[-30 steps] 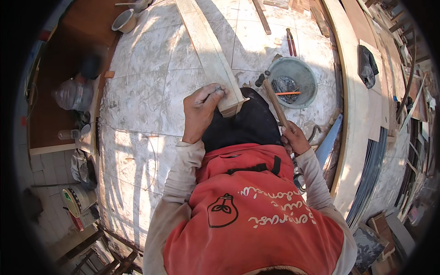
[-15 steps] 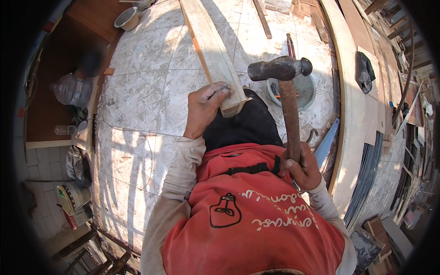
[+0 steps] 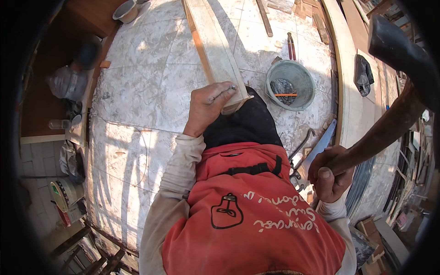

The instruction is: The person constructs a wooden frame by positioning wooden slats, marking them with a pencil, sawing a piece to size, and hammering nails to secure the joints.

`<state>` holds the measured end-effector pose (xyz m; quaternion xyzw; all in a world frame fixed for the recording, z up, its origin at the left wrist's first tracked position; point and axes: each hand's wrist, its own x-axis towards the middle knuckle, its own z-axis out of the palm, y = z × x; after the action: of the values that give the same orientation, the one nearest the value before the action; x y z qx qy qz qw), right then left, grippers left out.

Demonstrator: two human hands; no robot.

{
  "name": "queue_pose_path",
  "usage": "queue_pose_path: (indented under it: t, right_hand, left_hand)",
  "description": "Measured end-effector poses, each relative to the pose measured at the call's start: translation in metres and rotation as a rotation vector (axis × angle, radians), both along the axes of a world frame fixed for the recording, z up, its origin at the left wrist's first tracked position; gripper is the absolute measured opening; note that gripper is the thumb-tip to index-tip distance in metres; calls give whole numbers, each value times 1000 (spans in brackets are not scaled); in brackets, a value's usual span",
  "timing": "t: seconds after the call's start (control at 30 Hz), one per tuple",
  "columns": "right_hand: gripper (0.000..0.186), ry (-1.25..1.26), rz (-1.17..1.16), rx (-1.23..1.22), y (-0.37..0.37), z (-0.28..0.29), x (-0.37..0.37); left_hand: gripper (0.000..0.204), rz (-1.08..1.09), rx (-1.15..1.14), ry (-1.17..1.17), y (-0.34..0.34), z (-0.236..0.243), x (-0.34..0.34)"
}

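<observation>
My left hand [image 3: 208, 104] is closed in a pinch on a nail [image 3: 233, 87], of which only a small grey tip shows. It rests on the near end of a long pale wooden plank [image 3: 217, 55] that lies across my dark-trousered leg. Out to the right, my right hand [image 3: 332, 176] wraps round the wooden handle of a hammer [image 3: 385, 129]. The hammer's dark head is swung up at the upper right, well apart from the plank.
A grey bucket [image 3: 307, 101] with nails and an orange stick stands right of the plank. Red-handled pliers [image 3: 291, 46] lie beyond it. Near my right arm are a handsaw [image 3: 326, 142] and a dark bent bar [image 3: 302, 145]. Long boards [image 3: 330, 20] line the right side.
My right hand has moved outward to the right, swinging the hammer up and away from above the bucket. My left hand stays pinched at the plank's end.
</observation>
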<state>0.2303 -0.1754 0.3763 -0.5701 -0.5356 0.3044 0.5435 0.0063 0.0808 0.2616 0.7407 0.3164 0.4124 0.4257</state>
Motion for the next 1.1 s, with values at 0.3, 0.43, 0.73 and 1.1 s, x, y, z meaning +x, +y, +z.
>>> queue_pose_path:
  t: [0.3, 0.43, 0.73, 1.1]
  right_hand:
    - [37, -335, 187, -569, 38, 4, -3]
    - [34, -126, -7, -234, 15, 24, -1]
    - [40, -449, 155, -588, 46, -15, 7]
    - [45, 36, 118, -448, 11, -21, -16]
  left_hand:
    - [15, 33, 35, 93, -2, -5, -4]
    - [15, 13, 27, 65, -1, 1, -6]
    - [14, 37, -19, 34, -2, 0, -2]
    - [44, 230, -970, -521, 15, 26, 21]
